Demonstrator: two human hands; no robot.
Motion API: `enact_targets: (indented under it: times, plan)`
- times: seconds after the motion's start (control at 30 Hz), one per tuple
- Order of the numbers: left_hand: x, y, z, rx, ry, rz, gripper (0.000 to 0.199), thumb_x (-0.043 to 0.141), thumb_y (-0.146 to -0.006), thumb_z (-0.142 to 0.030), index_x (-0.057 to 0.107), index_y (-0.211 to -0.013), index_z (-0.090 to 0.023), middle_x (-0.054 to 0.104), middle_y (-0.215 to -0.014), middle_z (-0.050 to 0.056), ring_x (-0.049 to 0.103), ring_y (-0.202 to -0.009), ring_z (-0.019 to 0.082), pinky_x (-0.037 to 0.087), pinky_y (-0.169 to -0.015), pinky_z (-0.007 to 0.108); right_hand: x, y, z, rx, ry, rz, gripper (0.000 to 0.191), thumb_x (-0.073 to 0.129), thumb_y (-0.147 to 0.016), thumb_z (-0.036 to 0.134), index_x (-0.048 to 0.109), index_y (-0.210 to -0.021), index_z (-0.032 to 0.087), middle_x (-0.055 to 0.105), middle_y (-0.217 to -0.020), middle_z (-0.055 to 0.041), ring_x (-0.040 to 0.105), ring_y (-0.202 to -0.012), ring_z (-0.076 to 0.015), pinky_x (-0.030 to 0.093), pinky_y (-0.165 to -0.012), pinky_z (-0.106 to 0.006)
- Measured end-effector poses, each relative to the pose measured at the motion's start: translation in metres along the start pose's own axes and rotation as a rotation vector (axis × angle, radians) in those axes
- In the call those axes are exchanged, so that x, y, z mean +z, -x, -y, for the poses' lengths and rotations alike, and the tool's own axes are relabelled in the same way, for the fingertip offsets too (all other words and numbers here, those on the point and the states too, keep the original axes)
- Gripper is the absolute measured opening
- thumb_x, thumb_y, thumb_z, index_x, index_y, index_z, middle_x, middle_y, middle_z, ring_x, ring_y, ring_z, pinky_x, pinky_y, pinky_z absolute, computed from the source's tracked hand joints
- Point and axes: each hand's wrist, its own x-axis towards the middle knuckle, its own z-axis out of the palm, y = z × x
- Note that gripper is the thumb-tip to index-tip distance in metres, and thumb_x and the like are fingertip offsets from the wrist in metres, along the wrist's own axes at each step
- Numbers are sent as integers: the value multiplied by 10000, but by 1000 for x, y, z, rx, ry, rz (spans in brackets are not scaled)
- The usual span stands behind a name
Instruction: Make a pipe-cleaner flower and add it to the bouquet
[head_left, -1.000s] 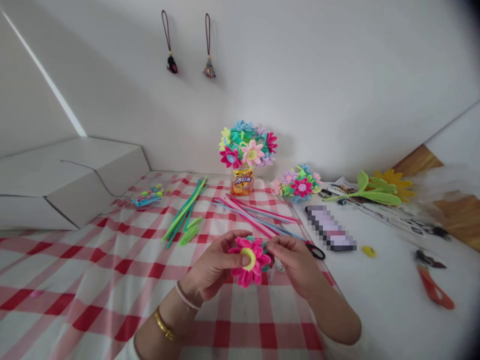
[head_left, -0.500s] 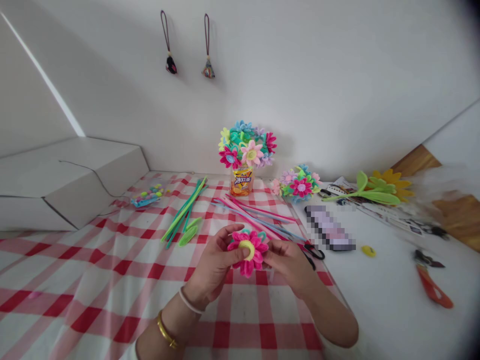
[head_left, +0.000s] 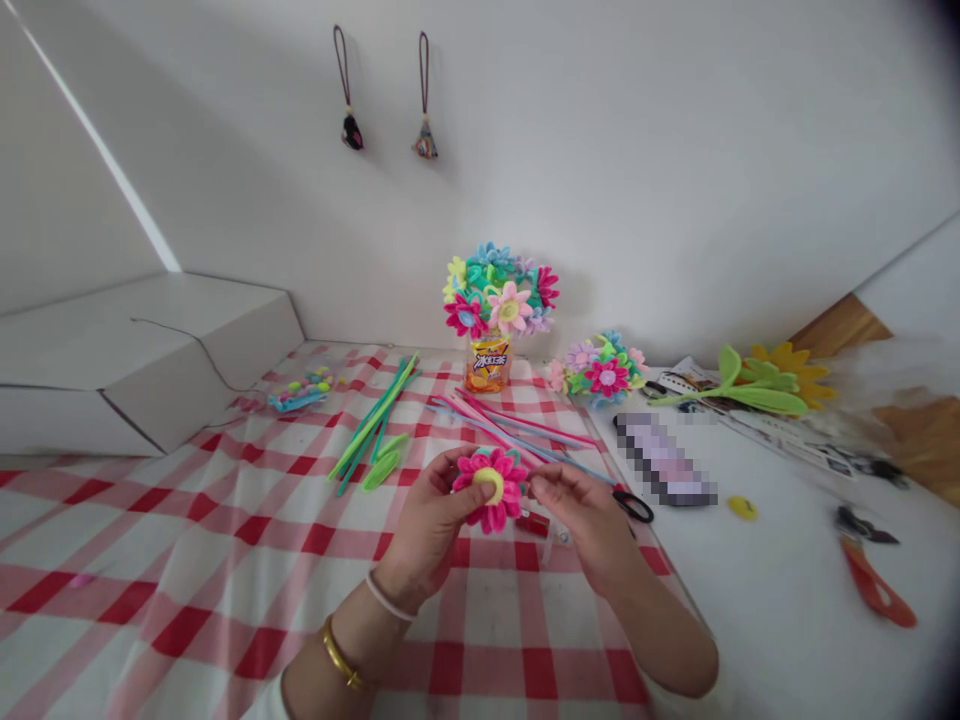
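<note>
A deep pink pipe-cleaner flower (head_left: pixel 507 512) with a yellow centre faces me above the checked cloth. My left hand (head_left: pixel 429 520) grips it from the left, thumb pressed on the centre and fingers behind the petals. At its right edge, my right hand (head_left: pixel 589 520) pinches a petal tip between thumb and forefinger. A bit of teal shows behind the top petals. Below the right fingers lies a small clear and red item (head_left: pixel 534 522), partly hidden. Scissors with black handles (head_left: pixel 634 506) rest beside my right hand, their blades out of sight.
Green pipe cleaners (head_left: pixel 375 425) and a looped green leaf (head_left: pixel 386 465) lie left; pink and blue pipe cleaners (head_left: pixel 517 428) lie ahead. Behind stand a jar of flowers (head_left: pixel 487 368) and a small bouquet (head_left: pixel 606 376). A phone (head_left: pixel 666 460) and orange-handled tool (head_left: pixel 874 580) are right.
The flower has risen slightly and tilted in my left hand. My right fingers have moved up along its right edge, uncovering the small red and clear item. The view has shifted a little.
</note>
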Motion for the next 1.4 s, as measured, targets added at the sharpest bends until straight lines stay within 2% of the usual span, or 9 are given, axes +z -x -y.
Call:
enact_targets:
  times: [0.2,0.4,0.57,0.67,0.83,0.97,1.17,1.27,1.4]
  plan:
    - [-1,1,3,-31,-65,57,467,780,-594,-163,554,-1002,-183,636,-826,6,608,-668,120,464,-592,234,1,2,-2,-15,117,-3,252,657,-739,409,655,-825,172,619,-762,-18,534,-705,-152,424,-636,-270]
    - [1,1,2,-83,5,25,390,770,-608,-177,576,-946,-166,644,-806,13,617,-657,129,470,-575,234,1,2,1,-74,245,-5,231,633,-761,396,657,-821,174,609,-744,-19,522,-706,-153,420,-629,-263]
    - [2,0,2,-47,72,-11,326,767,-615,-174,593,-890,-159,650,-806,11,610,-661,105,474,-596,209,4,3,1,-55,312,117,193,623,-769,373,666,-783,186,605,-713,-3,517,-679,-148,398,-612,-260]
    - [1,1,2,-56,55,14,357,764,-622,-185,584,-929,-165,650,-833,17,605,-664,108,472,-598,218,4,3,-1,-68,333,162,182,595,-792,352,671,-783,187,605,-713,1,515,-676,-144,394,-631,-262]
    - [-1,2,-4,-105,-12,39,397,735,-660,-226,565,-1015,-172,650,-908,47,622,-690,140,467,-612,260,2,2,-3,-52,365,110,174,584,-793,347,660,-784,191,587,-697,2,502,-649,-146,382,-590,-258]
    - [-6,0,-8,-155,-60,48,479,765,-603,-183,574,-1043,-176,652,-924,61,636,-734,166,463,-633,274,1,2,0,-59,363,103,180,592,-783,356,643,-723,194,552,-641,18,478,-607,-139,363,-557,-251]
    - [-9,0,-11,-191,-25,122,470,763,-591,-140,579,-1023,-173,644,-898,57,634,-735,169,481,-671,298,-2,1,-3,-48,289,95,194,636,-750,386,688,-803,207,641,-741,-12,560,-696,-176,425,-633,-280]
    - [-7,2,-10,-162,-56,136,487,769,-570,-104,569,-1009,-164,637,-907,51,627,-755,162,482,-693,289,-4,0,-5,-44,315,89,210,645,-745,391,694,-804,196,661,-773,-29,576,-716,-186,438,-669,-300]
    - [-6,2,-5,-97,-143,102,516,784,-544,-94,550,-999,-158,631,-857,28,597,-690,121,476,-636,248,-3,1,-4,-27,306,95,217,657,-738,402,705,-798,199,662,-764,-24,565,-706,-174,430,-670,-297]
